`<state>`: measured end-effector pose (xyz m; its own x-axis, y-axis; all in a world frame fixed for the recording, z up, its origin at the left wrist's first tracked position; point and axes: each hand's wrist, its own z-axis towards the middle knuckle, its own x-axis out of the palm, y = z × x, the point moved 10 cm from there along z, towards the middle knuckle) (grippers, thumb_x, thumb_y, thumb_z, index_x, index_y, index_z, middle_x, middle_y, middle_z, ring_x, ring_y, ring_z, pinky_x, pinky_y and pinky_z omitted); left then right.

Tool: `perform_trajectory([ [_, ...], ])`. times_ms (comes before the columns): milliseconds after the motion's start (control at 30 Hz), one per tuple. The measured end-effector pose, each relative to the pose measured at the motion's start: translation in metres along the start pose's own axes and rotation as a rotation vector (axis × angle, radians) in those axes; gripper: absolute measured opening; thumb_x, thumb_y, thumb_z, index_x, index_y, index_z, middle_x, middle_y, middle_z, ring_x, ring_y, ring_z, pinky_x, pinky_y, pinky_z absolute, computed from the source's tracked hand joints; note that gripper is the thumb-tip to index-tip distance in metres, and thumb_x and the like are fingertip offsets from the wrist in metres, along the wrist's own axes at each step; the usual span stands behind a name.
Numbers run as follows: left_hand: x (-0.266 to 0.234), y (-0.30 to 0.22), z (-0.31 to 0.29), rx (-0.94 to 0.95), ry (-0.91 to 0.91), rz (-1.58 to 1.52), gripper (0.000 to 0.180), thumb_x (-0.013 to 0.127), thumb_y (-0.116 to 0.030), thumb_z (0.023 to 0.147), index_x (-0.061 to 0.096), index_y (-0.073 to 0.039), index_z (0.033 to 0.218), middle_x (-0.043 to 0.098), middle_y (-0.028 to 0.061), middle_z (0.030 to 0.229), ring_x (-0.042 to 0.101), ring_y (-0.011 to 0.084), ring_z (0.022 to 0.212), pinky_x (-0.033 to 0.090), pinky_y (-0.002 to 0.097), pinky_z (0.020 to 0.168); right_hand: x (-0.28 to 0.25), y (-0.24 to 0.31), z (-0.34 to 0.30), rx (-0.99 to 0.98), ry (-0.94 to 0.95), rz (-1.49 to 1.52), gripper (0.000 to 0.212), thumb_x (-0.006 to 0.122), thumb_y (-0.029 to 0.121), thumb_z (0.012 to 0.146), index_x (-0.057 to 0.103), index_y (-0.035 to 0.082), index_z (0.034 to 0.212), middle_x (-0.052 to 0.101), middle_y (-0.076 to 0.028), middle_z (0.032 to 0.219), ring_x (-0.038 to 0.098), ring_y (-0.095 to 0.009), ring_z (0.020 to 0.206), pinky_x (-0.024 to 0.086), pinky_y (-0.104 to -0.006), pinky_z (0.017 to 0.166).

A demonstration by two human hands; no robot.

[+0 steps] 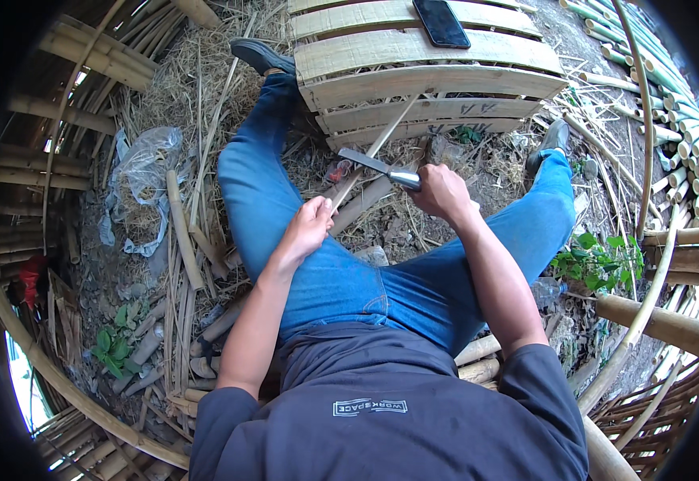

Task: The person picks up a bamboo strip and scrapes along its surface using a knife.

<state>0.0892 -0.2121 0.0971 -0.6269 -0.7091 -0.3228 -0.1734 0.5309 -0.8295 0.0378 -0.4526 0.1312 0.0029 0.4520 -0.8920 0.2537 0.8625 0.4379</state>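
Between my spread knees, my left hand (311, 227) is closed round the near end of a thin pale bamboo strip (383, 138). The strip slants up and away to the right, its far end near the front of a slatted wooden crate (429, 84). My right hand (441, 192) grips the handle of a knife (367, 162) with a broad, flat blade. The blade points left and crosses the strip; whether it touches or only overlaps it in view, I cannot tell. My fingers hide most of the handle and the strip's near end.
A dark phone (441, 22) lies on the crate. Cut bamboo poles (682, 132) are stacked at the far right. A crumpled clear plastic bag (147, 172) and loose bamboo pieces (183, 228) lie on the straw-strewn ground at left. Green plants (602, 260) grow beside my right leg.
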Motion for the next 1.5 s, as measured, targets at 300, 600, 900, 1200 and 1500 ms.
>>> perform_trajectory([
  [300,0.046,0.002,-0.013,-0.352,0.331,-0.548,0.017,0.041,-0.027,0.105,0.044,-0.011,0.099,0.040,-0.0041,0.066,0.031,0.0010,0.050,0.025,0.0144,0.037,0.020,-0.005,-0.003,0.024,0.061,0.070,0.032,0.066,0.032,0.080,0.070,0.000,0.086,0.068,-0.025,0.079,0.068,-0.041,0.077,0.056,-0.0477,0.073],
  [600,0.055,0.007,-0.010,-0.325,0.302,-0.682,0.025,0.037,-0.032,0.105,0.047,-0.011,0.095,0.036,-0.0075,0.062,0.030,0.0003,0.048,0.023,0.0157,0.037,0.021,0.019,-0.011,0.024,0.206,0.071,0.042,0.070,0.038,0.076,0.070,-0.004,0.081,0.067,-0.028,0.079,0.068,-0.041,0.077,0.055,-0.0477,0.076],
  [900,0.054,0.012,-0.010,-0.358,0.248,-0.783,0.022,0.039,-0.029,0.104,0.045,-0.013,0.090,0.033,-0.0066,0.060,0.029,0.0017,0.047,0.020,0.0171,0.036,0.008,0.046,-0.004,0.006,0.320,-0.103,0.054,0.070,0.050,0.072,0.071,-0.002,0.084,0.068,-0.027,0.083,0.068,-0.040,0.081,0.054,-0.0470,0.076],
  [1200,0.057,0.015,-0.013,-0.361,0.221,-0.722,0.025,0.036,-0.034,0.105,0.043,-0.013,0.092,0.035,-0.0061,0.063,0.028,0.0021,0.048,0.019,0.0179,0.037,-0.009,0.066,-0.009,-0.118,0.361,-0.192,0.057,0.068,0.051,0.073,0.065,0.001,0.101,0.068,-0.025,0.089,0.067,-0.041,0.088,0.054,-0.0479,0.079],
  [1500,0.067,0.007,-0.006,-0.283,0.149,-0.460,0.027,0.034,-0.036,0.105,0.043,-0.015,0.091,0.036,-0.0062,0.063,0.029,0.0024,0.048,0.020,0.0195,0.039,-0.009,0.039,-0.002,-0.108,0.288,-0.230,0.042,0.070,0.042,0.075,0.069,0.002,0.087,0.069,-0.022,0.085,0.068,-0.038,0.084,0.055,-0.0460,0.077],
])
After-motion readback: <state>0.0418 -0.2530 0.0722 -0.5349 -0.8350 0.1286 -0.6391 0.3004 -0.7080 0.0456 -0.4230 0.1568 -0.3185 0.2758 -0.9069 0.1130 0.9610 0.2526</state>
